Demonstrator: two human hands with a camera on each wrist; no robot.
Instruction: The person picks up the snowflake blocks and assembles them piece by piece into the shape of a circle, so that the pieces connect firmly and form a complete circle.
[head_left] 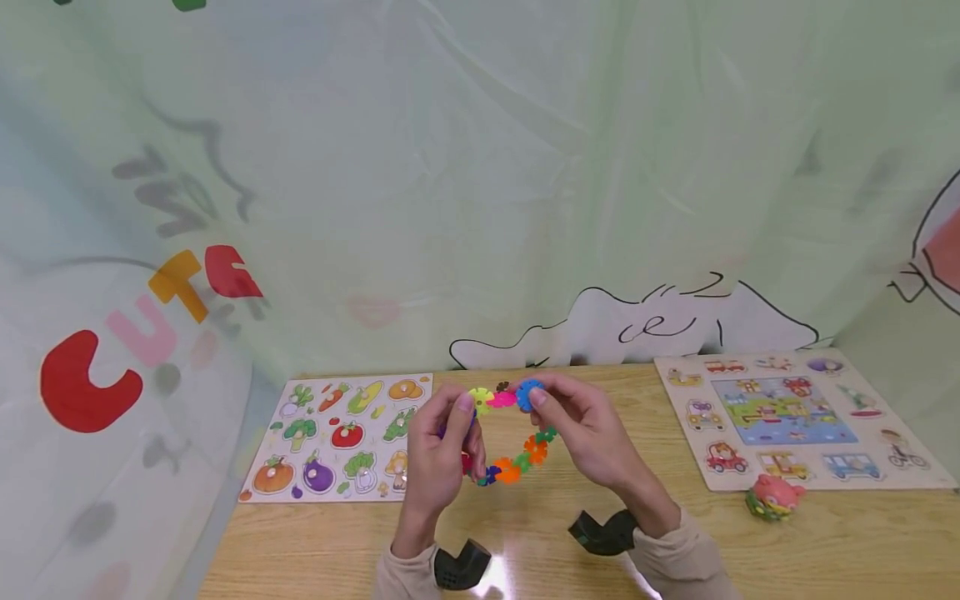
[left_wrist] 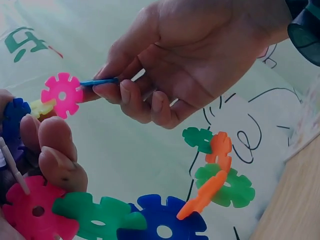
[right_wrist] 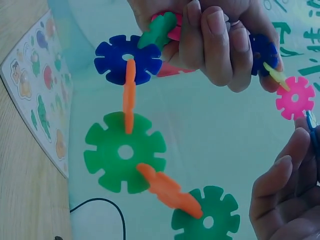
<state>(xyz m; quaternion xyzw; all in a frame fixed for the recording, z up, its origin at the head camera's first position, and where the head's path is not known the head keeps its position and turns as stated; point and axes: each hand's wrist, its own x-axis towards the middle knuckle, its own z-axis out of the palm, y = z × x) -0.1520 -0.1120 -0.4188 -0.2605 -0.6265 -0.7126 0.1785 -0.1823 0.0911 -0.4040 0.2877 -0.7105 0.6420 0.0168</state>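
Observation:
A chain of notched plastic discs in several colours hangs as a loop between both hands. My left hand holds the chain, its thumb beside a yellow disc and its fingers curled near a red-pink disc. Between thumb and fingers, my right hand pinches a light blue disc, which meets the edge of a pink disc. That pink disc joins the yellow one. Green, orange and dark blue discs hang below, slotted into each other. Part of the chain is hidden in the left palm.
A vegetable puzzle board lies at the left of the wooden table. On the right is a vehicle puzzle board, with a small pink-and-green toy at its front edge. A printed pale green curtain stands behind the table.

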